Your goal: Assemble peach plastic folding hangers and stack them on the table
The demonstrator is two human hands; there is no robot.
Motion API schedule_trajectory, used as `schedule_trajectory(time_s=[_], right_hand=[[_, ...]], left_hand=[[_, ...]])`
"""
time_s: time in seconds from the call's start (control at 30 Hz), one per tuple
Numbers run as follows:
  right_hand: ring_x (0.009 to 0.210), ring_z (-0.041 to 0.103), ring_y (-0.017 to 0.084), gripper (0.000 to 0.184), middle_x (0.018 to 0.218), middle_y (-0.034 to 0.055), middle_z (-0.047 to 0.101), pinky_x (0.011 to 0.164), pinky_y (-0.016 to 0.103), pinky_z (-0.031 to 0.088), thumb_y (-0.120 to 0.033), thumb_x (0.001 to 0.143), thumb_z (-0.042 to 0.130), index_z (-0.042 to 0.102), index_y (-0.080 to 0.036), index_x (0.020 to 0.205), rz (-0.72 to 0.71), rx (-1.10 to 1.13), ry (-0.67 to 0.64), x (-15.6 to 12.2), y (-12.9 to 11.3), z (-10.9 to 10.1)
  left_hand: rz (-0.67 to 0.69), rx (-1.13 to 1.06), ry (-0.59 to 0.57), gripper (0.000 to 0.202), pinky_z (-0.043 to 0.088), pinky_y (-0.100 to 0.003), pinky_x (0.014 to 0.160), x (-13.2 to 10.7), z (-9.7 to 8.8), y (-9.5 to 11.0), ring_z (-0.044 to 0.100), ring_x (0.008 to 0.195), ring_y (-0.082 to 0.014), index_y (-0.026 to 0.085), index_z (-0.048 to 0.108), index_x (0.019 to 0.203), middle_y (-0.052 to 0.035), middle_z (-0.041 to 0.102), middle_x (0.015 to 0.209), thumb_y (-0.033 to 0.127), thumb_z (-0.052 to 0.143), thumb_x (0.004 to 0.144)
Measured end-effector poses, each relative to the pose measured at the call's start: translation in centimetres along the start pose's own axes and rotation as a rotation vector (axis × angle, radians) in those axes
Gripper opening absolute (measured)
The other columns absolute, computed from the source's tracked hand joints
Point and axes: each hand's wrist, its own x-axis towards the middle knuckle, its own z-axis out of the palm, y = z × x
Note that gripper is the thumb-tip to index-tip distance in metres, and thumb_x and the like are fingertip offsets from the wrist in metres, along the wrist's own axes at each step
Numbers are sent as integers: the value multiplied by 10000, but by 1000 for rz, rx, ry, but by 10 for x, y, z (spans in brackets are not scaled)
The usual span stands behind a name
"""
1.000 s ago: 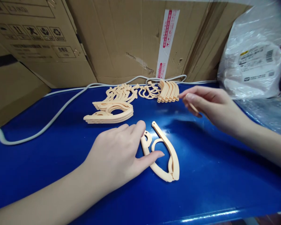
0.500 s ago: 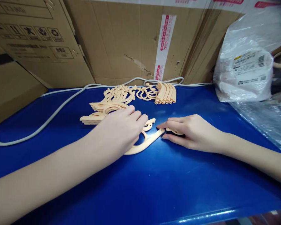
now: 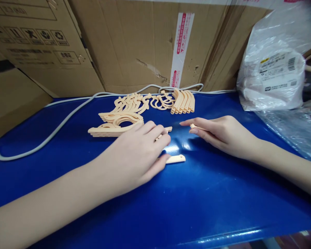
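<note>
My left hand [image 3: 147, 152] is closed over a cream plastic hanger piece [image 3: 176, 159], whose flat end with a small hole pokes out past my thumb. The rest of that piece is hidden under the palm. Just beyond my fingers shows the tip of another cream part [image 3: 169, 129]. Off to the right, my right hand [image 3: 220, 133] pinches a thin cream hanger part [image 3: 194, 126] between thumb and fingers; only its small knobbed end shows. Stacked hanger pieces [image 3: 106, 130] with curved openings lie beyond my left wrist.
At the back of the blue table [image 3: 223, 200] lie cream hooks [image 3: 162, 102], a pile of curved parts [image 3: 132, 103] and a row of hollow hanger arms [image 3: 183, 102]. A white cable [image 3: 75, 121] runs behind them. Cardboard boxes [image 3: 134, 45] and a plastic-wrapped bundle [image 3: 272, 79] border the table.
My right hand has moved right and slightly up, away from the left, with its part. My left hand has shifted a little right, and the piece under it has turned.
</note>
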Motion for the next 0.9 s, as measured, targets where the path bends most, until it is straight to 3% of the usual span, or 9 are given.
schedule_trajectory(time_s=[0.17, 0.27, 0.43, 0.67, 0.9], right_hand=[[586, 663, 184, 334, 706, 17, 696, 542, 263, 409, -392, 1045, 360, 544, -150, 1182, -11, -49, -20, 0, -4, 5], [557, 651, 179, 311, 692, 17, 681, 529, 264, 409, -381, 1048, 339, 552, -157, 1086, -44, -75, -28, 0, -4, 8], [734, 724, 195, 351, 886, 70, 754, 619, 265, 468, -382, 1062, 307, 598, -195, 1001, -96, -78, 9, -1, -10, 13], [709, 721, 184, 283, 934, 73, 765, 621, 266, 477, -334, 1055, 342, 564, -176, 1131, -42, -14, 0, -2, -13, 18], [555, 622, 152, 298, 703, 17, 671, 553, 253, 411, -357, 1054, 311, 540, -168, 1081, 2, 118, -61, -1, -12, 17]], left_hand=[[46, -218, -10, 228, 412, -536, 1094, -11, 8, 3, 457, 1370, -340, 147, 625, 1092, -177, 587, 1358, 294, 482, 994], [46, -282, -58, 197, 312, -541, 1192, -12, 16, -3, 335, 1480, -300, 162, 592, 1072, -176, 522, 1460, 297, 464, 1008], [-15, -369, -112, 183, 279, -575, 1209, -13, 23, -6, 257, 1520, -286, 185, 557, 1001, -175, 493, 1488, 290, 410, 1031], [-73, -426, -34, 195, 294, -565, 1207, -22, 25, -2, 274, 1514, -287, 196, 544, 1016, -152, 437, 1540, 317, 394, 1046], [-122, -484, 32, 175, 313, -507, 1212, -20, 24, -2, 325, 1495, -240, 212, 483, 969, -144, 463, 1536, 334, 388, 1052]])
